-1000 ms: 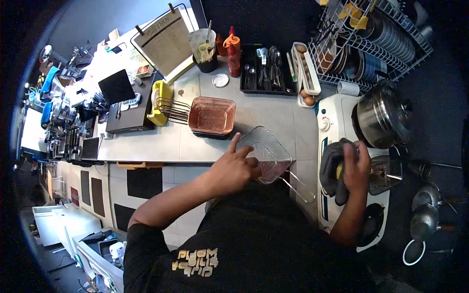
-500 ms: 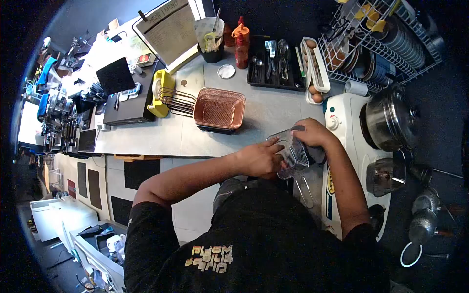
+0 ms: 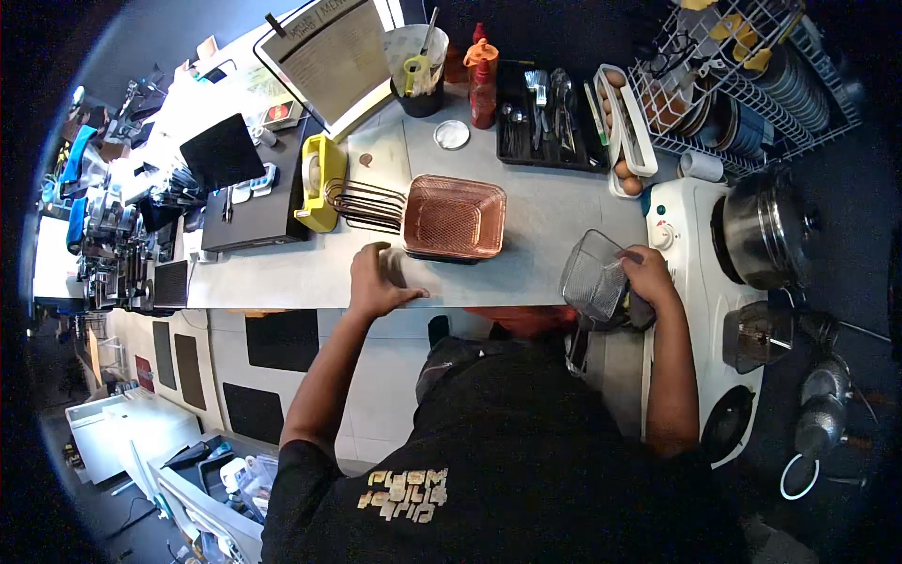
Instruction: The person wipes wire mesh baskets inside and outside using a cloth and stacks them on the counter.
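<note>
My right hand (image 3: 646, 274) is closed on the edge of a silver wire mesh fry basket (image 3: 592, 274), which is tilted over the front edge of the counter. A dark, bunched cloth (image 3: 642, 311) shows just below that hand; whether the fingers also hold it I cannot make out. With thumb and fingers spread, my left hand (image 3: 380, 284) is at the counter's front edge and holds nothing. Beyond it stands a stack of copper-coloured mesh fry baskets (image 3: 454, 216), their wire handles (image 3: 366, 205) pointing left. My left hand is close to this stack but apart from it.
At the back are a black cutlery tray (image 3: 550, 122), red sauce bottles (image 3: 482, 94), a white lid (image 3: 452, 135) and an egg tray (image 3: 625, 127). Right of the counter, a steel pot (image 3: 766, 230) sits on a white stove (image 3: 672, 211). A yellow dispenser (image 3: 320, 179) stands left.
My left hand has let go of the silver basket and moved left towards the copper stack, opening. My right hand, still holding the silver basket, has shifted slightly right.
</note>
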The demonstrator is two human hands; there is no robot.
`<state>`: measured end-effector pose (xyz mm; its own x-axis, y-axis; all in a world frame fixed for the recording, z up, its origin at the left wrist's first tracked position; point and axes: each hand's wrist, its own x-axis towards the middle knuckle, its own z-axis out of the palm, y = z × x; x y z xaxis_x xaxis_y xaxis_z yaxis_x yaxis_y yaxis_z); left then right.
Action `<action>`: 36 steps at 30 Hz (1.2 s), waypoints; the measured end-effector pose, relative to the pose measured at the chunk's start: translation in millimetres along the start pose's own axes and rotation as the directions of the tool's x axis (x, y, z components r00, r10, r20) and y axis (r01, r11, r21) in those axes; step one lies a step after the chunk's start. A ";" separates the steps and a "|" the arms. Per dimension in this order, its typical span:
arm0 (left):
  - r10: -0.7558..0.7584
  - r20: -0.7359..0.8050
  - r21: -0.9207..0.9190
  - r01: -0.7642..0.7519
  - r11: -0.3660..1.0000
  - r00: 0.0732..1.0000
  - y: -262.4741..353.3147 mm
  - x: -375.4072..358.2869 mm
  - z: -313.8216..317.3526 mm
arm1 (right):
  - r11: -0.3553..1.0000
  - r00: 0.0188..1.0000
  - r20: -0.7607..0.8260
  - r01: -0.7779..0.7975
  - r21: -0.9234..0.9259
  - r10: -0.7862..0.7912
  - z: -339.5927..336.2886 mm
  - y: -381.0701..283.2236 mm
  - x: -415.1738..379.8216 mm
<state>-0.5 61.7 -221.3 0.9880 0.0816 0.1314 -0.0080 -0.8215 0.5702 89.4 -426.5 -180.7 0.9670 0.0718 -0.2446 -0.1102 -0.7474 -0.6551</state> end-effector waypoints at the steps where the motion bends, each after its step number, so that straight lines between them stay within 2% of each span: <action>1: 0.060 0.022 -0.003 -0.060 0.998 0.998 -9.6 11.5 -1.7 | 0.999 1.000 -0.024 -0.021 -0.025 0.020 2.6 0.3 0.5; 2: 0.049 0.155 -0.002 -0.050 0.999 0.987 -18.3 27.0 -0.3 | 0.998 0.998 -0.047 -0.046 -0.050 0.044 4.5 3.1 1.0; 3: 0.182 0.063 -0.053 -0.179 0.982 0.981 -30.8 35.3 6.7 | 0.994 0.995 -0.069 -0.074 -0.075 0.069 8.1 7.3 0.0; 5: 0.296 0.192 -0.195 -0.259 0.946 0.936 -38.0 59.3 11.3 | 0.991 0.989 -0.134 -0.080 -0.103 0.066 21.7 13.5 -7.1; 7: 0.355 0.164 -0.309 -0.294 0.905 0.921 -48.6 69.0 28.5 | 0.979 0.976 -0.202 -0.120 -0.165 0.086 32.1 13.5 -17.5; 8: 0.358 0.218 -0.430 -0.240 0.870 0.908 -54.0 75.0 33.8 | 0.976 0.967 -0.240 -0.133 -0.171 0.090 41.0 26.5 -21.1; 10: 0.424 0.349 -0.471 -0.234 0.850 0.836 -65.8 86.4 52.3 | 0.962 0.943 -0.314 -0.182 -0.202 0.112 52.5 1.3 -40.4; 12: 0.471 0.436 -0.594 -0.148 0.791 0.767 -70.4 90.4 61.2 | 0.949 0.920 -0.363 -0.238 -0.208 0.151 61.9 -9.2 -52.6; 13: 0.492 0.477 -0.643 -0.092 0.760 0.728 -67.5 92.7 60.5 | 0.943 0.909 -0.375 -0.268 -0.197 0.180 69.6 -5.1 -55.1; 14: 0.523 0.567 -0.761 0.162 0.628 0.636 -60.9 96.6 62.0 | 0.937 0.898 -0.389 -0.297 -0.186 0.207 72.7 -0.3 -58.3; 16: 0.549 0.584 -0.768 0.189 0.612 0.598 -65.2 102.0 73.3 | 0.952 0.889 -0.395 -0.291 -0.095 0.233 82.0 -23.7 -70.7; 17: 0.539 0.519 -0.689 -0.049 0.724 0.663 -83.4 99.6 91.0 | 0.957 0.884 -0.397 -0.286 -0.045 0.246 86.8 -34.1 -76.4; 18: 0.549 0.437 -0.547 -0.274 0.791 0.713 -103.1 95.7 111.2 | 0.943 0.867 -0.434 -0.318 -0.101 0.246 93.4 -30.4 -78.7; 19: 0.505 0.405 -0.476 -0.296 0.828 0.762 -84.9 91.9 84.9 | 0.940 0.852 -0.451 -0.332 -0.074 0.266 96.0 -35.4 -82.1; 20: 0.458 0.371 -0.401 -0.306 0.864 0.807 -63.6 88.1 55.2 | 0.937 0.837 -0.466 -0.346 -0.045 0.287 100.4 -46.5 -84.6; 22: 0.454 0.294 -0.446 -0.300 0.843 0.841 -73.2 87.2 64.9 | 0.928 0.812 -0.499 -0.370 -0.037 0.304 109.0 -68.3 -89.5; 24: 0.456 0.237 -0.504 -0.293 0.813 0.858 -76.5 85.6 67.4 | 0.923 0.804 -0.469 -0.376 0.075 0.366 122.1 -64.1 -89.4; 26: 0.504 0.317 -0.534 -0.288 0.795 0.803 -83.5 88.2 78.7 | 0.905 0.805 -0.416 -0.362 0.221 0.424 133.4 -60.5 -90.2; 28: 0.548 0.389 -0.560 -0.282 0.779 0.741 -92.3 92.7 94.4 | 0.919 0.798 -0.459 -0.313 0.240 0.392 144.2 -75.4 -92.0; 29: 0.539 0.393 -0.585 -0.250 0.772 0.745 -96.0 90.7 96.7 | 0.925 0.795 -0.477 -0.288 0.248 0.375 146.6 -79.4 -93.1; 30: 0.530 0.397 -0.608 -0.217 0.763 0.750 -95.5 88.6 94.5 | 0.950 0.791 -0.527 -0.267 0.160 0.311 156.2 -68.8 -90.9; 34: 0.390 0.392 -0.647 -0.052 0.760 0.833 -54.5 75.5 37.4 | 0.895 0.772 -0.469 -0.293 0.336 0.428 176.5 -93.2 -90.2; 36: 0.350 0.394 -0.502 -0.120 0.857 0.850 -30.5 74.1 -0.2 | 0.873 0.790 -0.421 -0.283 0.396 0.447 189.5 -105.5 -86.8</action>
<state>72.9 92.9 -228.8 0.8979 -0.4400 -0.0082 -0.2029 -0.4304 0.8795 -26.4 -228.8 -225.9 0.8110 -0.5551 -0.1850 -0.4610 -0.4116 -0.7862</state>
